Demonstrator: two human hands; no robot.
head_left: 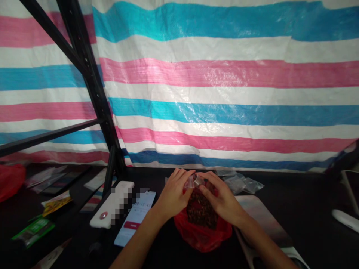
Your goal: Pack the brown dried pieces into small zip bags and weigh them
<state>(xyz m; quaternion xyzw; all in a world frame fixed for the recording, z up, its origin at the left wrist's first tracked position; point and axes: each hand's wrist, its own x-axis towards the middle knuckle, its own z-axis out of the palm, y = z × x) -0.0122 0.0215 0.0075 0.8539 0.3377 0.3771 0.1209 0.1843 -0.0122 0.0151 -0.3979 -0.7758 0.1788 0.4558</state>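
Both hands meet above an open red plastic bag [206,241] on the black table. Dark brown dried bits [200,211], like seeds or spices, fill the bag. My left hand [174,191] pinches a small clear plastic bag [190,182] between thumb and fingers. Beside it, the thumb and fingers of my right hand [220,194] are closed on a small silvery cup-like piece [198,181], close to the clear bag's mouth. Fingers partly cover both items, and I cannot tell what is inside them.
More clear plastic bags [241,183] lie behind my right hand. A flat silvery device [263,218] sits under my right forearm. Left are a phone showing a timer [136,220], a white case [112,205], a green packet [34,231] and a yellow packet [57,203]. A black metal post [98,99] rises there.
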